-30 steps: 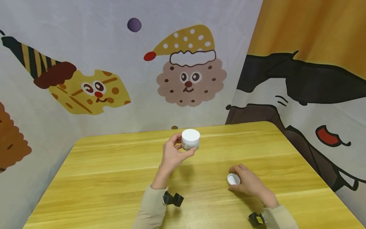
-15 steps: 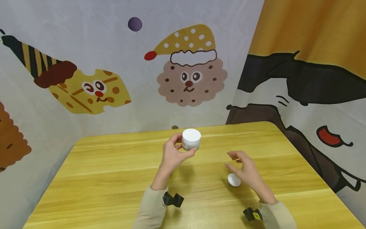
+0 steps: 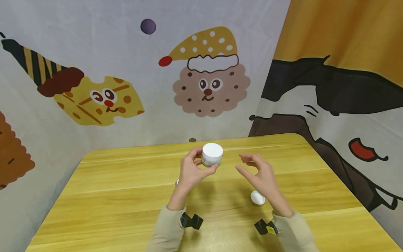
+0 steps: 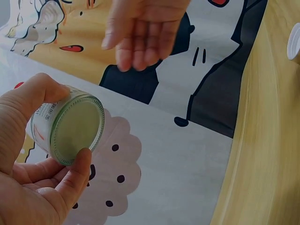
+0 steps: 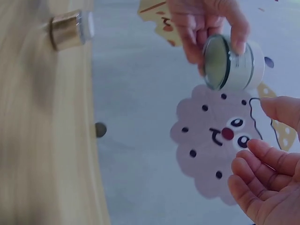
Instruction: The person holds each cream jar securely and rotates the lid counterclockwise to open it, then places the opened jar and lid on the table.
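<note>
My left hand (image 3: 190, 172) grips a round cream jar (image 3: 212, 154) above the table, thumb and fingers around its side. The jar has a flat white lid facing up; its clear glass base (image 4: 77, 130) shows in the left wrist view, with printing on the side. To the right of the jar, my right hand (image 3: 260, 175) is raised in the air, fingers apart and loosely bent, holding nothing. Below it a small white cap (image 3: 257, 198) lies on the table, hollow side up.
A wooden table (image 3: 126, 196) spreads beneath both hands. Behind my left wrist, a small copper-coloured jar with a white top (image 5: 68, 32) stands on it, mostly hidden in the head view. A cartoon-printed cloth (image 3: 157, 122) hangs past the back edge.
My right hand has let go of the small white cap, risen and moved left toward the cream jar. The left hand has shifted slightly right with the jar.
</note>
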The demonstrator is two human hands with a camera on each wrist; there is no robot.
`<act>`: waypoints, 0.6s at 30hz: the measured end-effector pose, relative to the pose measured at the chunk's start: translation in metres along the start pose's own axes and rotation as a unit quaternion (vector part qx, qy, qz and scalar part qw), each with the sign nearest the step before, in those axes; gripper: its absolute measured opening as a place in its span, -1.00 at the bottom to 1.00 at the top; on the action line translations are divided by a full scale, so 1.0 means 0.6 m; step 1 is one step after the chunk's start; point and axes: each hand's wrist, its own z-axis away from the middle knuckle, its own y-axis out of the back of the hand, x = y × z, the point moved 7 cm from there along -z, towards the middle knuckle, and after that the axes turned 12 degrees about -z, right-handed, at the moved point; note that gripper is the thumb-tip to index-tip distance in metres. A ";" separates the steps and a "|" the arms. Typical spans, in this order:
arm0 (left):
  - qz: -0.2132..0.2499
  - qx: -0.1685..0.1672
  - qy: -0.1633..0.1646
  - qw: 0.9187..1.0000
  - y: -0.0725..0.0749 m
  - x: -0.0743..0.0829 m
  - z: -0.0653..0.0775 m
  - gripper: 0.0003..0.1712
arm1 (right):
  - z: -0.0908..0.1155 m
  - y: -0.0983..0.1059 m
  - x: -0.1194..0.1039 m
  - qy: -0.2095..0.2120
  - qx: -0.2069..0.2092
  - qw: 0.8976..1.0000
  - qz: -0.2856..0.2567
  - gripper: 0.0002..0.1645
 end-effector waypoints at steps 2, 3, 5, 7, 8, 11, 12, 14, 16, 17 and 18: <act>0.000 -0.001 -0.002 1.000 0.000 0.002 0.000 -0.43 | -0.006 -0.006 -0.006 -0.001 0.001 1.000 -0.012 -0.65; -0.001 -0.001 -0.001 1.000 0.000 0.002 0.000 -0.43 | -0.009 -0.009 -0.008 -0.002 0.002 1.000 -0.019 -0.65; -0.001 -0.001 0.001 1.000 0.000 0.002 0.000 -0.42 | -0.014 -0.014 -0.013 -0.001 0.000 1.000 -0.029 -0.65; -0.003 -0.001 0.002 1.000 0.000 0.001 0.000 -0.42 | -0.019 -0.020 -0.019 0.000 -0.003 0.999 -0.042 -0.64; -0.003 -0.002 0.003 1.000 0.000 0.001 0.001 -0.42 | -0.022 -0.023 -0.022 0.000 -0.005 0.999 -0.050 -0.64; -0.002 -0.004 -0.001 1.000 -0.002 0.001 0.001 -0.42 | -0.030 -0.033 -0.029 -0.002 -0.013 0.998 -0.067 -0.62; -0.001 -0.005 -0.003 1.000 -0.002 0.001 0.001 -0.42 | -0.032 -0.036 -0.031 -0.004 -0.016 0.997 -0.071 -0.61; 0.001 -0.007 -0.006 1.000 -0.003 0.003 0.002 -0.43 | -0.037 -0.044 -0.033 -0.009 -0.024 0.997 -0.073 -0.59; 0.003 -0.008 -0.009 1.000 -0.003 0.005 0.003 -0.44 | -0.041 -0.052 -0.035 -0.015 -0.033 0.997 -0.073 -0.56; 0.004 -0.009 -0.009 1.000 -0.003 0.006 0.004 -0.44 | -0.042 -0.057 -0.036 -0.019 -0.037 0.996 -0.073 -0.54; 0.006 -0.010 -0.010 1.000 -0.003 0.006 0.004 -0.45 | -0.044 -0.060 -0.036 -0.024 -0.040 0.996 -0.074 -0.53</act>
